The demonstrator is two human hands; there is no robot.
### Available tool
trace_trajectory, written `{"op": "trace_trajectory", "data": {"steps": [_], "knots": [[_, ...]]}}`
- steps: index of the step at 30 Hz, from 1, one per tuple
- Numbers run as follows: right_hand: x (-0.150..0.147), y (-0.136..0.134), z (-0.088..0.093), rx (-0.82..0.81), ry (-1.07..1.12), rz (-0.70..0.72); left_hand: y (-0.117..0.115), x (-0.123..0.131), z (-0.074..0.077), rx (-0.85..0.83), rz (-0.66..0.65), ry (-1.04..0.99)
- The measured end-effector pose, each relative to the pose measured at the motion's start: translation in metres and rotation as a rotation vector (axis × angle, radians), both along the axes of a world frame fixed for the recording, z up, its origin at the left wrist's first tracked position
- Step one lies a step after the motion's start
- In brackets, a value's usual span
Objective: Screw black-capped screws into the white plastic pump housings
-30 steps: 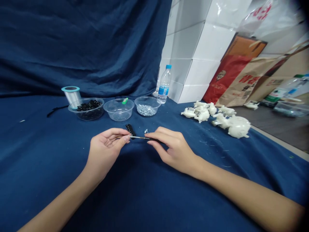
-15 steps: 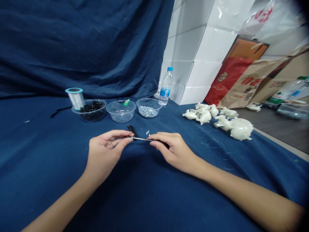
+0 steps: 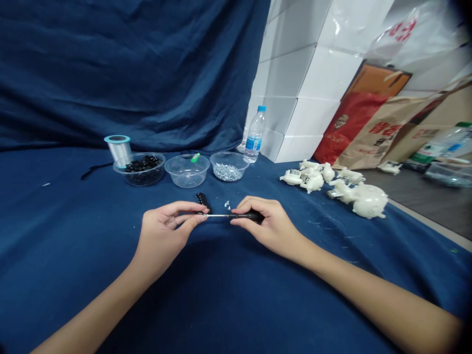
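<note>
My right hand grips a black-handled screwdriver by its handle, with the thin metal shaft pointing left. My left hand pinches the shaft's tip between thumb and fingers. Anything small held there is hidden by the fingertips. Just above the shaft, a black plastic part and a few tiny silver screws lie on the blue cloth, close to both hands.
Three clear plastic bowls stand beyond my hands: one of black pieces, one nearly bare with a green item, one of silver screws. A spool of clear line, a water bottle and white plastic parts stand nearby.
The screwdriver shaft now lies more level, and more of its black handle shows beyond my right fingers. The whole scene has shifted slightly in view as my head moved.
</note>
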State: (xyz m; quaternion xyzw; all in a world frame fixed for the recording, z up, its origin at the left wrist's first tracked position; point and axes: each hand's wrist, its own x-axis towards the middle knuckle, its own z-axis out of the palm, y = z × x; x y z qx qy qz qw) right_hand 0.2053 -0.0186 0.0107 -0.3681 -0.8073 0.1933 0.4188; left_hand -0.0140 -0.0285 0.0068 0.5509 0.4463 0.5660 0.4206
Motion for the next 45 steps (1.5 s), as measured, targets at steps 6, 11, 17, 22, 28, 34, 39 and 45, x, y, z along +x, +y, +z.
{"op": "trace_trajectory", "data": {"steps": [6, 11, 17, 22, 28, 34, 39, 45], "knots": [[-0.001, -0.004, 0.001, 0.054, -0.147, 0.001, -0.002, 0.002, 0.001, 0.012, 0.028, -0.022], [-0.004, -0.005, 0.001, -0.147, -0.119, 0.034, 0.000, 0.000, 0.000, -0.003, -0.005, -0.029], [-0.001, -0.003, 0.002, 0.007, -0.021, 0.032, 0.003, 0.000, -0.003, -0.016, -0.021, -0.051], [0.000, -0.005, 0.001, 0.178, -0.100, -0.008, 0.003, 0.001, -0.004, -0.013, -0.028, -0.073], [-0.005, -0.007, 0.004, -0.156, -0.102, -0.006, 0.005, 0.000, -0.006, -0.026, -0.042, -0.061], [-0.006, -0.008, 0.006, -0.308, -0.037, -0.012, 0.007, -0.002, -0.010, -0.036, -0.065, -0.061], [-0.002, -0.007, 0.000, 0.073, -0.145, 0.027, 0.008, -0.003, -0.009, -0.059, -0.072, -0.057], [-0.004, -0.009, 0.000, 0.099, -0.229, 0.023, 0.006, -0.003, -0.009, -0.064, -0.074, -0.041]]}}
